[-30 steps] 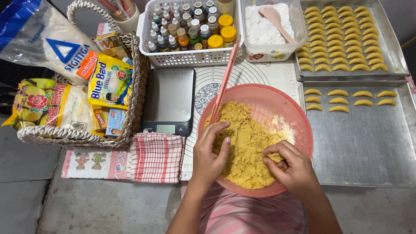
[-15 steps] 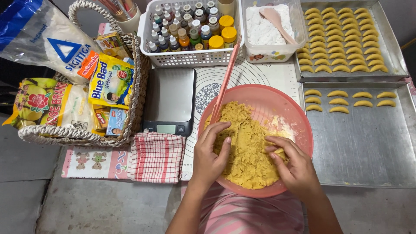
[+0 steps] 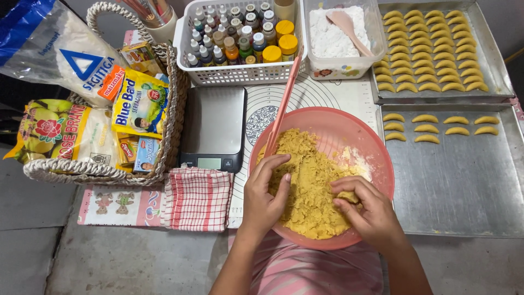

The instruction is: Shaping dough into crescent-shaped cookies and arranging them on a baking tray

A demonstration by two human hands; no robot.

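Left hand (image 3: 266, 192) lay flat and open on the dough (image 3: 308, 180) in the pink bowl (image 3: 365, 136). Right hand (image 3: 367, 210) pinched a lump of dough.

Spatula handle (image 3: 284, 104) across bowl rim (image 3: 382, 147)

scale (image 3: 213, 128) left of bowl (image 3: 371, 142) | trays (image 3: 464, 186) right (dough (image 3: 308, 186) in bowl)

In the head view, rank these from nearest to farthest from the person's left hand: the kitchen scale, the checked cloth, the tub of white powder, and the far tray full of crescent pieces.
From the left hand, resting on the dough in the pink bowl:
1. Checked cloth, just to its left.
2. Kitchen scale, up and to the left.
3. Tub of white powder, beyond the bowl.
4. Far tray, top right corner.
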